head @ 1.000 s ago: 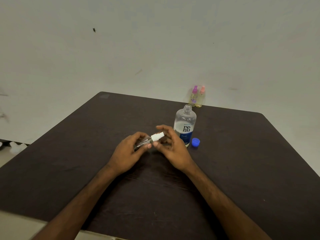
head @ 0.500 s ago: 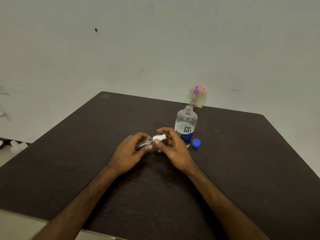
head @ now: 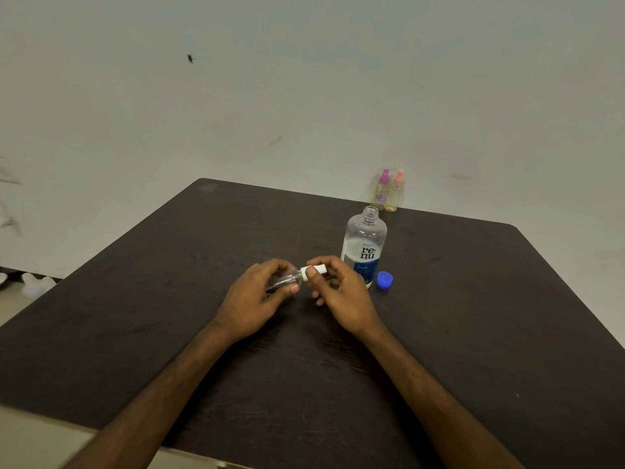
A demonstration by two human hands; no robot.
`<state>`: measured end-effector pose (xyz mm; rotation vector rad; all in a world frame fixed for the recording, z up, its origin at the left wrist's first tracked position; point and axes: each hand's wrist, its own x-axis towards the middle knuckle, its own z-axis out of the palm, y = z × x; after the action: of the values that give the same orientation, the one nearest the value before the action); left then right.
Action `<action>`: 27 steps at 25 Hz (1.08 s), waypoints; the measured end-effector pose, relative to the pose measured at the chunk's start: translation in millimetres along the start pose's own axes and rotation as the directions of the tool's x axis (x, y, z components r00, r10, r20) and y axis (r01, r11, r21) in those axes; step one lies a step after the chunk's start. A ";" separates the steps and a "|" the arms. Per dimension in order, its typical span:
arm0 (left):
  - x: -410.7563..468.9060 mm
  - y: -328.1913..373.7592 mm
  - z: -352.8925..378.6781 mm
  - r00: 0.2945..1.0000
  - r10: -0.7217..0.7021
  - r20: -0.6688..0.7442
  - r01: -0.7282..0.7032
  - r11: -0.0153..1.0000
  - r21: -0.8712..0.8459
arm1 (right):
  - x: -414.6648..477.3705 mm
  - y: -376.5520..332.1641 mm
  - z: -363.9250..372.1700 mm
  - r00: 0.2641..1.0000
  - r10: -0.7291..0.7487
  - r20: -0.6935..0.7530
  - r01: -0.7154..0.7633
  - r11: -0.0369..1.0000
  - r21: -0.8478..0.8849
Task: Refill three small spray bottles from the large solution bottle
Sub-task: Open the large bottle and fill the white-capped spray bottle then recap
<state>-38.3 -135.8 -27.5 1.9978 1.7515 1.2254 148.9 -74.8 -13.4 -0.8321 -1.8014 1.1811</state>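
My left hand [head: 258, 299] grips a small clear spray bottle [head: 285, 278], held on its side above the dark table [head: 135, 316]. My right hand [head: 341, 292] pinches the bottle's white spray top [head: 316, 269] between thumb and fingers. Just behind my right hand stands the large clear solution bottle [head: 365, 245] with a blue label, upright and uncapped. Its blue cap [head: 384, 279] lies on the table to its right. Two more small spray bottles stand side by side at the table's far edge, one with a purple top [head: 381, 191] and one with a pink top [head: 396, 191].
A pale wall rises directly behind the table's far edge. White objects [head: 33, 284] sit low beyond the table's left side. The table's near edge runs along the bottom left.
Both hands stay on the small clear bottle and its white top. My right fingers have shifted slightly around the top; the bottle remains in about the same place.
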 end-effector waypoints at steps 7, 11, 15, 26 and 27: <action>0.6 -4.5 1.2 1.000 -0.004 -0.012 0.004 1.000 0.008 | 2.4 2.2 -4.8 0.984 -0.107 0.143 0.103 0.994 0.036; 0.4 -4.5 1.1 1.000 0.016 -0.020 -0.015 1.000 0.027 | 0.6 2.9 2.2 0.999 0.027 -0.024 -0.027 0.999 -0.027; 1.3 -5.6 1.3 0.999 -0.003 -0.033 0.004 0.999 0.035 | 2.0 3.2 -3.7 0.993 -0.075 0.087 0.076 0.997 -0.011; 2.1 -6.3 1.0 0.996 -0.051 -0.067 0.053 0.998 0.028 | -3.9 -1.5 -1.1 0.991 -0.026 -0.130 0.024 0.999 -0.021; 2.0 -6.2 0.6 0.993 -0.069 -0.095 0.071 0.997 0.023 | -5.5 -2.5 -2.0 0.989 -0.031 -0.147 0.029 0.999 -0.016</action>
<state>-42.4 -132.2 -31.0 1.9040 1.8736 1.3007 152.9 -79.5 -12.0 -0.8740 -1.6975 1.0604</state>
